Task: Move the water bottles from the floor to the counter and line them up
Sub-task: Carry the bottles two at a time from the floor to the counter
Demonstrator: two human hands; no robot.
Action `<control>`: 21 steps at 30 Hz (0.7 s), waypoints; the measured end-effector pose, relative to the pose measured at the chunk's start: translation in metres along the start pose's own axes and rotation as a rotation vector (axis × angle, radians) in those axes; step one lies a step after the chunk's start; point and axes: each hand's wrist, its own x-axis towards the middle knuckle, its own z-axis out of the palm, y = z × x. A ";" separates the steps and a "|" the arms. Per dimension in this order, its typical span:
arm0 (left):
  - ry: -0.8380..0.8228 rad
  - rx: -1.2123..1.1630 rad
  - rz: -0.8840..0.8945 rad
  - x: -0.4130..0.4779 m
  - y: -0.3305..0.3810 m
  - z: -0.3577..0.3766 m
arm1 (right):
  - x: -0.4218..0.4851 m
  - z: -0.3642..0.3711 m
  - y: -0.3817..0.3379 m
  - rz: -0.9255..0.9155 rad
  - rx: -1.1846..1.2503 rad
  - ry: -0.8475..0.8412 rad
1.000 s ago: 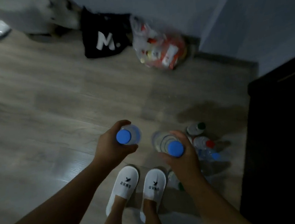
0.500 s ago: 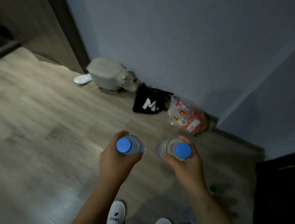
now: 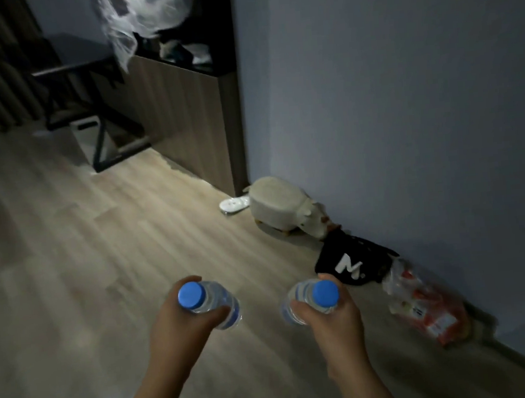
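I hold two clear water bottles with blue caps, both upright and seen from above. My left hand (image 3: 183,329) grips the left bottle (image 3: 200,299) by its neck. My right hand (image 3: 331,316) grips the right bottle (image 3: 314,296) the same way. Both are held above the wooden floor (image 3: 101,260), roughly side by side. A wood-fronted counter with a dark top (image 3: 184,116) stands ahead against the wall, with a few dark things lying on its top. The bottles left on the floor are out of view.
Along the grey wall on the right lie a beige plush stool (image 3: 281,210), a white slipper (image 3: 234,205), a black bag with a white M (image 3: 349,264) and a plastic bag of red packets (image 3: 423,305). A dark-framed table (image 3: 79,75) stands at the far left.
The view has lifted from my feet and the floor bottles toward the counter ahead. Both hands still carry their bottles, now held further apart.
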 end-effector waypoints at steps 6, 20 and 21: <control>0.133 -0.034 -0.031 0.055 -0.017 -0.080 | 0.007 0.113 -0.018 0.031 0.047 -0.127; 0.465 -0.220 -0.180 0.150 -0.062 -0.190 | 0.041 0.304 -0.051 -0.005 -0.068 -0.418; 0.486 -0.222 -0.180 0.162 -0.062 -0.196 | 0.048 0.318 -0.055 -0.014 -0.062 -0.434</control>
